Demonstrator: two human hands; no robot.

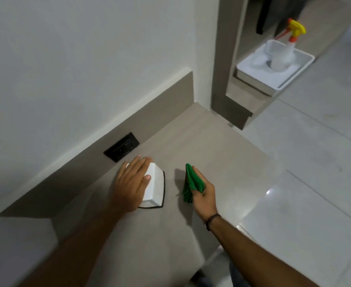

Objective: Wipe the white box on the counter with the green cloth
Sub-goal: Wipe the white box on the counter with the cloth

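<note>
Cloth (191,184) in right hand (204,195), beside box (154,186).

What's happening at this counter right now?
A person is cleaning a white box that sits on the counter. The left hand lies flat on top of the box, holding it steady. The right hand grips a bunched green cloth just beside the box, not touching it. A spray bottle stands in a white tray further back.
</note>
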